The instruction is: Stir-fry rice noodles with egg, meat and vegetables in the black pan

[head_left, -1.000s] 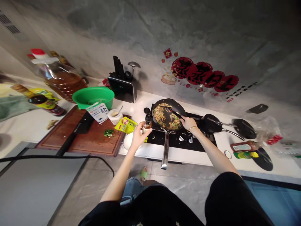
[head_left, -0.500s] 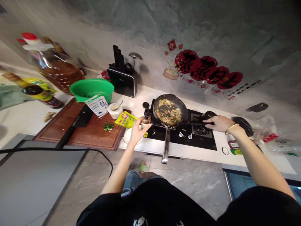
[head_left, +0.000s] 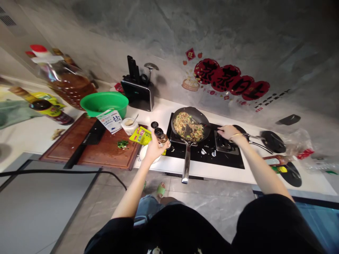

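Holding small bottle [head_left: 163, 138] in left hand [head_left: 155, 149], tilted leftward with cap end away from pan [head_left: 200, 115] just to its right, while gripping spatula [head_left: 212, 126] in right hand [head_left: 230, 133], angled left into food [head_left: 182, 122], far end hard to make out.

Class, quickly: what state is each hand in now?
Left hand: closed around a small black-topped jar.
Right hand: closed on a dark utensil handle.

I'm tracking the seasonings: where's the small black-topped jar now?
In the head view, the jar is in the left hand, left of the pan and right of the yellow packet.
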`<action>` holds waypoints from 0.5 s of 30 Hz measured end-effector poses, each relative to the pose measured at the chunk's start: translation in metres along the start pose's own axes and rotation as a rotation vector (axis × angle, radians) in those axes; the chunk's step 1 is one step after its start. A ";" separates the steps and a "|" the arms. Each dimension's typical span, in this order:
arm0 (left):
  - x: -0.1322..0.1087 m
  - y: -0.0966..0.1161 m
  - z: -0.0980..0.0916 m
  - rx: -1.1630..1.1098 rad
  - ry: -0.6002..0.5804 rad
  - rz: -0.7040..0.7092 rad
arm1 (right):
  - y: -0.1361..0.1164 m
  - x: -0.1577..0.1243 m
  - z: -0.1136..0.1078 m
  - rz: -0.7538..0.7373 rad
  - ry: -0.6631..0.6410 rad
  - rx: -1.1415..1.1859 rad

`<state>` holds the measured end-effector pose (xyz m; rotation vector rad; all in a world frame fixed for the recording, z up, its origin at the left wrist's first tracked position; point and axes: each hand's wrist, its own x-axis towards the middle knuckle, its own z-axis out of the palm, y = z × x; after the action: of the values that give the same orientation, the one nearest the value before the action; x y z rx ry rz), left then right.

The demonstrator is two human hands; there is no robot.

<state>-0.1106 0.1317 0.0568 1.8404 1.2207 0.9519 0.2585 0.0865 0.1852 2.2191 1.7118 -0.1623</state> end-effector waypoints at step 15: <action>-0.008 -0.004 -0.023 0.166 0.051 0.084 | -0.061 0.015 0.039 0.005 0.151 0.198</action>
<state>-0.1345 0.1289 0.0625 2.0219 1.2954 0.9731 0.2086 0.1008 0.1324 2.4340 1.8396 -0.1737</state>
